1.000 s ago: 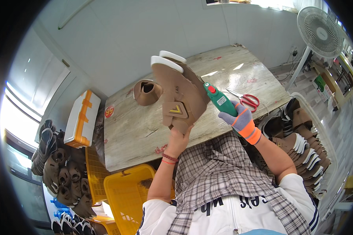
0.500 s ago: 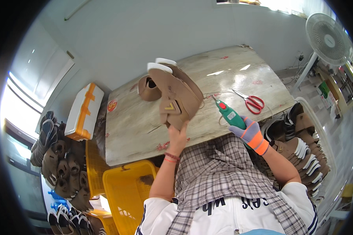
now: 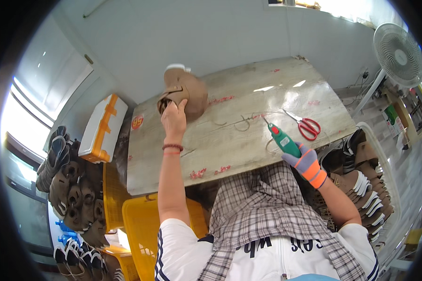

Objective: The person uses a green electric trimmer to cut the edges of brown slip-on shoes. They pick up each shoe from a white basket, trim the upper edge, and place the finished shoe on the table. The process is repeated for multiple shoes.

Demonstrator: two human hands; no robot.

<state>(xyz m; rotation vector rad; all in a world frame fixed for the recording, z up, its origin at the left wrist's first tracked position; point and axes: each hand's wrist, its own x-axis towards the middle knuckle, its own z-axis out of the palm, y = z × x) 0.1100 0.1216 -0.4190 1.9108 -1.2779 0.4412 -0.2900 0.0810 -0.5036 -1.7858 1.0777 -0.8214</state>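
Observation:
At the far left of the table [image 3: 248,145], my left hand [image 3: 174,122] is closed on a brown shoe upper [image 3: 192,91] with a white edge. Its thumb lies on the outside; the other fingers are partly hidden. Brown material lies close against this upper, and I cannot tell how many pieces are there. In a grey and orange glove, my right hand [image 3: 307,164] grips a green hand-held electric tool [image 3: 284,142] with a red button. The tool's thin metal tip points up and left over the table. Just right of that tip lie red-handled scissors [image 3: 308,129].
Brown shoe uppers [image 3: 361,187] are stacked to my right, and more uppers [image 3: 75,196] hang in a pile at the left. A yellow crate [image 3: 138,225] stands below the table's left front edge. A white foam box [image 3: 105,129] sits left of the table, a fan [image 3: 398,56] far right.
My left hand has carried the shoe upper leftward and away from me, down to the one at the back left. The right hand still holds the green tool in nearly the same place.

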